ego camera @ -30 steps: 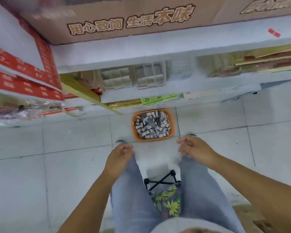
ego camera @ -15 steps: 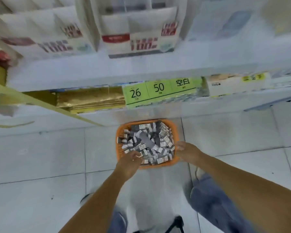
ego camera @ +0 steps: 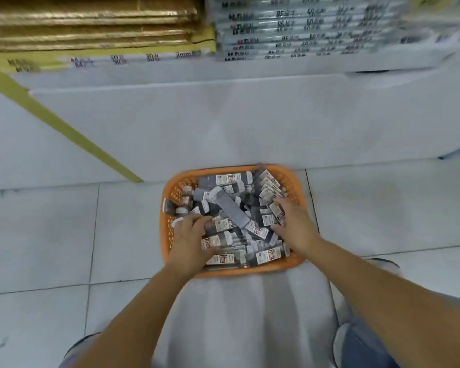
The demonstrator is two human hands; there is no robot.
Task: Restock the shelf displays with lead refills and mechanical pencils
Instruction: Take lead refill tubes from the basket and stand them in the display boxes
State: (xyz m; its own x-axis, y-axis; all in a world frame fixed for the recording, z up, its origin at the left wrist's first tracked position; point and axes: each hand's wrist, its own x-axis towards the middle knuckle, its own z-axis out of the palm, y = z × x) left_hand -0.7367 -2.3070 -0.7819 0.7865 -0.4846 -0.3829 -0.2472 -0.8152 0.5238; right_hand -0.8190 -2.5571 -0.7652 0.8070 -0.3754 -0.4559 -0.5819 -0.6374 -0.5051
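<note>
Orange basket (ego camera: pixel 250 272) on floor (ego camera: pixel 51 235) against white shelf base (ego camera: pixel 223 123), heaped with lead refill packs (ego camera: pixel 231 211). Left hand (ego camera: pixel 191 240), right hand (ego camera: pixel 295 224) in heap, fingers spread, seemingly gripping nothing. Gold stacks (ego camera: pixel 91 19) above; yellow strut (ego camera: pixel 64 127) left.

Bright diffuse light, soft shadow on the floor tiles (ego camera: pixel 223 301), motion blur — heaviest on shelf packs (ego camera: pixel 303 30), edges bowed

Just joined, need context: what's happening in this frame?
A person has both hands in an orange basket of lead refill packs on the floor by the shelf. The left hand lies spread on the pile; the right hand reaches among packs at the basket's right side, grip unclear. Nothing is lifted out yet.
</note>
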